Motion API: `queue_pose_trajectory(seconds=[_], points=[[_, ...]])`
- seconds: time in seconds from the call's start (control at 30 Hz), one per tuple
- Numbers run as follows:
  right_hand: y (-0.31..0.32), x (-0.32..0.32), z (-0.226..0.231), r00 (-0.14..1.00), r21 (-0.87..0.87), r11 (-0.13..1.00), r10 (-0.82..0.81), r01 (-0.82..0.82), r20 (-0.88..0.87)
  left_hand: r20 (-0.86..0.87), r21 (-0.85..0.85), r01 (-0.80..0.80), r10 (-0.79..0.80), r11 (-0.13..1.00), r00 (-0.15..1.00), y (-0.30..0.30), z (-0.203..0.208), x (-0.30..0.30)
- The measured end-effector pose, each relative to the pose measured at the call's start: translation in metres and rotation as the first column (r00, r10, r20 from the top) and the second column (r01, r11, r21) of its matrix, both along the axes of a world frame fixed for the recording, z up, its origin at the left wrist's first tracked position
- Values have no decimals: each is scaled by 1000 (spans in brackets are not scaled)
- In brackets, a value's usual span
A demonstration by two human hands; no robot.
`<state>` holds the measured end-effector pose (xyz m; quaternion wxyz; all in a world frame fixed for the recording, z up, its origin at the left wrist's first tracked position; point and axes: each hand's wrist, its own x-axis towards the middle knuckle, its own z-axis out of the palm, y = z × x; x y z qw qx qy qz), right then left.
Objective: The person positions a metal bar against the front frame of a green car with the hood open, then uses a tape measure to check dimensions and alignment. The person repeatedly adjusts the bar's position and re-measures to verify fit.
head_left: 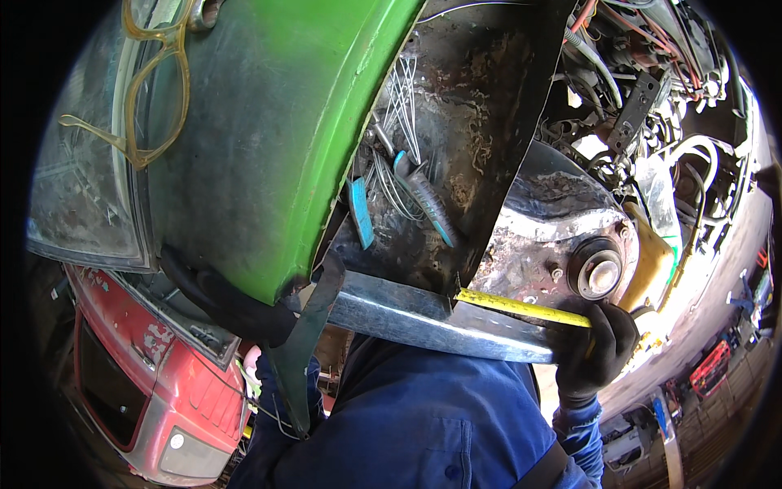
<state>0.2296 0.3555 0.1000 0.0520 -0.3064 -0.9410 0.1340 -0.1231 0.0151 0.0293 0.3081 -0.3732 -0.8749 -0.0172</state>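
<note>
My right hand, in a black glove, is closed around the right end of a yellow tape measure; any case is hidden in the fingers. Its blade runs left to a dark panel edge, above a curved bare-metal strip. My left hand, also gloved in black, lies with fingers stretched along the lower edge of the green body panel. Beside it, a narrow dark green metal piece points downward. Teal-handled pliers and loose wires lie in the rusty recess.
Yellow-framed glasses rest by the windscreen glass at upper left. A round black mount sits on the worn inner panel. Hoses and wiring crowd the engine bay. A red vehicle stands at lower left.
</note>
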Motion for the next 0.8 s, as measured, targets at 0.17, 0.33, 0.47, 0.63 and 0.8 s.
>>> queue_pose_trajectory(seconds=[0.17, 0.33, 0.47, 0.63, 0.8], points=[[0, 0, 0, 1000, -6, 1000, 1, -1, -1, 36, -30, 18, -17, 999, 999, 11, 10, 4], [0, 2, -1, 1000, -13, 1000, 7, -7, -1, 19, -68, 17, -16, 998, 1000, 21, 16, 8], [0, 3, -1, 1000, -11, 1000, 5, -5, 4, 55, -76, 23, -19, 997, 998, 11, 15, 6], [0, 3, -1, 1000, -10, 1000, -1, 1, -4, 41, -97, 62, -58, 993, 997, 0, 11, 2], [0, 2, 0, 1000, -20, 1000, -1, 1, -1, 19, -122, 104, -102, 987, 995, 7, 16, 0]])
